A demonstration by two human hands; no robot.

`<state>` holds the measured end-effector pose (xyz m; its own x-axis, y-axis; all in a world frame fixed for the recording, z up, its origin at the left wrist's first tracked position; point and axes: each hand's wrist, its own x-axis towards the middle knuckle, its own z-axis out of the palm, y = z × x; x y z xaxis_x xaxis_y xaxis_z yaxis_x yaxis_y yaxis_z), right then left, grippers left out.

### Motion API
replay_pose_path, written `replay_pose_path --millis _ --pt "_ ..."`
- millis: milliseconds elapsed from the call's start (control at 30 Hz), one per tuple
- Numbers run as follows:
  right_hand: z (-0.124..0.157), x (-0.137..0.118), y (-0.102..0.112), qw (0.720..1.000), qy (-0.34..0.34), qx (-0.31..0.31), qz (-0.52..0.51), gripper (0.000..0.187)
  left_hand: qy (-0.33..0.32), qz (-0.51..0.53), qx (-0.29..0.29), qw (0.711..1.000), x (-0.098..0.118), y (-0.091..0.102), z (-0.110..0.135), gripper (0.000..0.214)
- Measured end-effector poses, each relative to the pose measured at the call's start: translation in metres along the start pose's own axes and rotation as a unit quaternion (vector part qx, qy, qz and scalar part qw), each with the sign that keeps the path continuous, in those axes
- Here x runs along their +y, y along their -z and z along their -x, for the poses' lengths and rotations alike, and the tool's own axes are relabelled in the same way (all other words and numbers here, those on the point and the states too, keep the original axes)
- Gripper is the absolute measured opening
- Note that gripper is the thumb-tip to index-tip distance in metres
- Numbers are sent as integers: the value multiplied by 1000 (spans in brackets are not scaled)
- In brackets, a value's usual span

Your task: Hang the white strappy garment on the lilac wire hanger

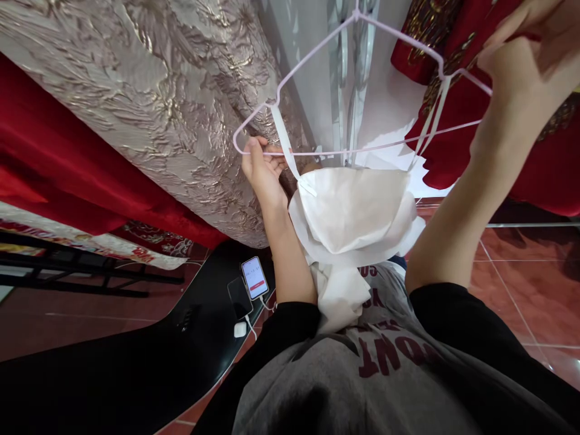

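Note:
A pale pink clothes hanger [317, 47] hangs in front of me. From its shoulder notches, by thin straps, hangs a white garment [351, 208] with layered, flared edges; its lower part lies bunched against my shirt. My left hand [266, 166] is closed at the hanger's lower left corner, its fingers reaching behind the left strap [283, 139]. My right hand [539, 36] is raised at the top right, blurred and partly cut off by the frame. My right forearm covers the hanger's right end, so any contact there is hidden.
A cream and gold embossed cloth [181, 90] and red cloth [58, 139] hang on the left. Red garments with gold patterns [444, 121] hang at the right. Below left, a black seat [149, 362] bears two phones [255, 277] with cables and a small white case [240, 329].

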<state>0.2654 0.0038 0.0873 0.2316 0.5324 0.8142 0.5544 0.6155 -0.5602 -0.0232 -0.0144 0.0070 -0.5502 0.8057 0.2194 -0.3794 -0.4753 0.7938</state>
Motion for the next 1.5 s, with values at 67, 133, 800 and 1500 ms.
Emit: replay_pose_path --millis 67,133,800,1500 --pt "11 -16 -10 993 37 73 -85 24 -4 0 -7 1000 -2 1 -1 38" --pt "30 -26 -24 980 79 59 -171 16 -15 8 -25 1000 -5 4 -2 35" --pt "99 1 -55 979 38 -192 -57 27 45 -204 -289 934 79 49 46 31" --pt "98 1 -47 972 38 -224 -63 28 -203 -82 -65 974 7 48 -23 24"
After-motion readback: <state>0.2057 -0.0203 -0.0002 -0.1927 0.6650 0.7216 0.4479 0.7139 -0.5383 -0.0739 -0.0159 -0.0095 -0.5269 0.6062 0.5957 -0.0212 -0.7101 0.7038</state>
